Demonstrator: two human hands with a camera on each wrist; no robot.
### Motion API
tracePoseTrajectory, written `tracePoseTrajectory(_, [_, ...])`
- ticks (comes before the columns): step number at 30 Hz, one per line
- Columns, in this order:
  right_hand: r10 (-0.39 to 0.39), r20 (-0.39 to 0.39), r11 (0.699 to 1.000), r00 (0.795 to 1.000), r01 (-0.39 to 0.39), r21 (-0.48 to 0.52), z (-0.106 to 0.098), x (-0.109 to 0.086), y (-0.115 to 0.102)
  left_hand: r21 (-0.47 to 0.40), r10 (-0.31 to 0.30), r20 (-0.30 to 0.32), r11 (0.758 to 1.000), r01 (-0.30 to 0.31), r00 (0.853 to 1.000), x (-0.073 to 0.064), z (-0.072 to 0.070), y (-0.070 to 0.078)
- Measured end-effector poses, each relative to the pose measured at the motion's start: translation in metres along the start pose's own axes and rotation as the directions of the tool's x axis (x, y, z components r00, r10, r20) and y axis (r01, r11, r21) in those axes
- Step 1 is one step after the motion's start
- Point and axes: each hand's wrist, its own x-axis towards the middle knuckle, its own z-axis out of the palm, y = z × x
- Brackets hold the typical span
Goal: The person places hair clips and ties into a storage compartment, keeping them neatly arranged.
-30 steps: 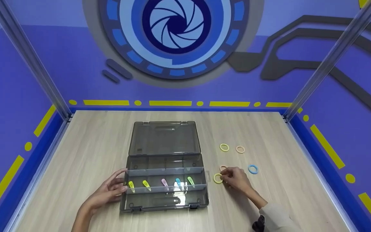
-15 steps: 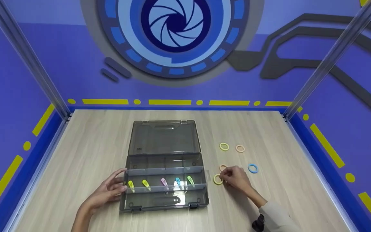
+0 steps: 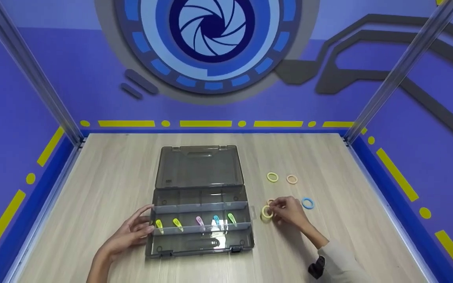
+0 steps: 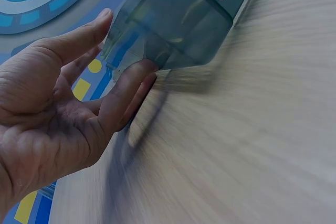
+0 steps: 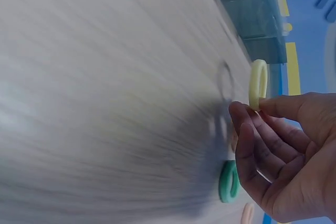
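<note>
the right hand [image 3: 289,212] pinches a pale yellow ring [image 5: 253,85] in its fingers above the counter [image 3: 313,157]; the left hand [image 3: 126,236], fingers loosely extended, touches the open organizer box [image 3: 185,240].

Decent run of bare worktop [image 3: 352,204] right of the blue ring [image 3: 308,208], so you could slide through there. Left hand [image 3: 126,235] blocks the box's [image 3: 199,252] left side. Super tight between box and the right hand's [image 3: 289,212] yellow ring [image 3: 263,212].
</note>
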Motion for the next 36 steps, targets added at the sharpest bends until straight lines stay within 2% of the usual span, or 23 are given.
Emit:
tracePoseTrajectory(4, [0.010, -0.018, 1.000, 1.000, -0.010, -0.003, -0.004, 0.005, -0.005, 0.011, 0.003, -0.001, 1.000, -0.003, 1.000, 0.000, 0.000, 0.001])
tracePoseTrajectory(8, [0.054, 0.041, 0.993, 0.998, -0.058, 0.102, -0.008, 0.009, -0.011, 0.014, 0.001, -0.007, 1.000, -0.001, 1.000, 0.001, -0.001, 0.001])
tracePoseTrajectory(11, [0.095, 0.093, 0.974, 0.991, -0.112, 0.198, -0.012, 0.012, -0.015, 0.014, -0.009, -0.014, 1.000, 0.009, 1.000, 0.002, 0.000, 0.001])
tracePoseTrajectory(14, [0.126, 0.114, 0.957, 0.985, -0.151, 0.248, -0.015, 0.014, -0.020, 0.014, -0.028, -0.023, 0.999, 0.029, 0.999, 0.003, 0.000, 0.000])
tracePoseTrajectory(20, [0.104, 0.138, 0.951, 0.985, -0.139, 0.275, -0.021, 0.019, -0.031, 0.008, -0.037, -0.021, 0.999, 0.038, 0.999, 0.003, -0.001, 0.000])
tracePoseTrajectory(26, [0.051, 0.146, 0.962, 0.988, -0.088, 0.259, -0.024, 0.025, -0.046, 0.009, -0.029, -0.015, 1.000, 0.029, 0.999, 0.002, -0.001, 0.000])
tracePoseTrajectory(30, [0.026, 0.154, 0.963, 0.988, -0.066, 0.262, -0.019, 0.029, -0.056, 0.007, -0.027, -0.013, 1.000, 0.027, 1.000, 0.003, 0.000, 0.000])
tracePoseTrajectory(36, [0.030, 0.188, 0.955, 0.982, -0.083, 0.284, -0.003, 0.036, -0.068, 0.001, -0.034, -0.027, 0.999, 0.034, 0.999, 0.002, 0.001, 0.001])
